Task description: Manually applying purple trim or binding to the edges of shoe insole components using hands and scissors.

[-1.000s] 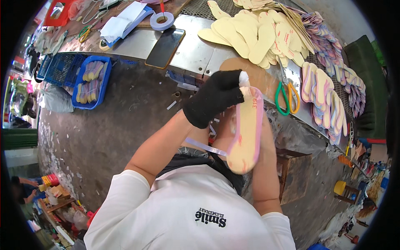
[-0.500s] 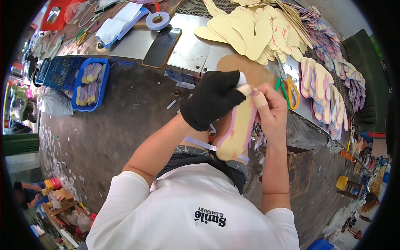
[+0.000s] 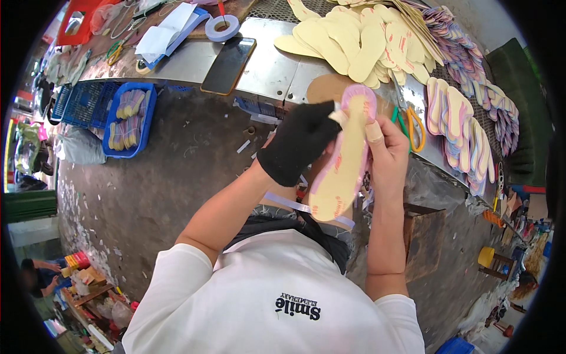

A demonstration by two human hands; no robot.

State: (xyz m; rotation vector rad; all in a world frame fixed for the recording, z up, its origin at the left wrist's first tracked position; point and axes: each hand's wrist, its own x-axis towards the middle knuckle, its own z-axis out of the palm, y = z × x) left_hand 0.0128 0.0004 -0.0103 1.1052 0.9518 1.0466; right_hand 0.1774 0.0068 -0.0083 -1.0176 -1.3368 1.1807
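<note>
Above the person's lap, just off the near edge of the desk (image 3: 268,68), a long insole (image 3: 345,156) with a cream face and pink-lilac rim is held up between both hands, toe end toward the desk, heel end toward the chest. Left hand (image 3: 300,144), in a black glove, grips the insole's left edge near the toe, fingers closed on it. Right hand (image 3: 386,150), bare, with a taped fingertip, pinches the right edge about midway; thumb on the face. A pale strip of tape (image 3: 295,206) hangs under the heel end. Desk is bare metal sheet, worn; on it a dark phone (image 3: 229,58) near the near edge, a tape roll (image 3: 222,28) farther back, a heap of cream insoles (image 3: 359,41) at the far side, a round brown pad (image 3: 324,88) right behind the hands. Scissors (image 3: 410,124) with orange and green handles lie just right of the right hand; a row of pink-rimmed insoles (image 3: 457,127) spreads along the right end. Left of the desk, a blue crate (image 3: 130,121) with stacked insoles sits on the grey concrete floor (image 3: 153,189), scraps scattered about. Wooden stool (image 3: 427,236) stands low right. Open space lies left of the hands, over the floor; right side is crowded with stock.
</note>
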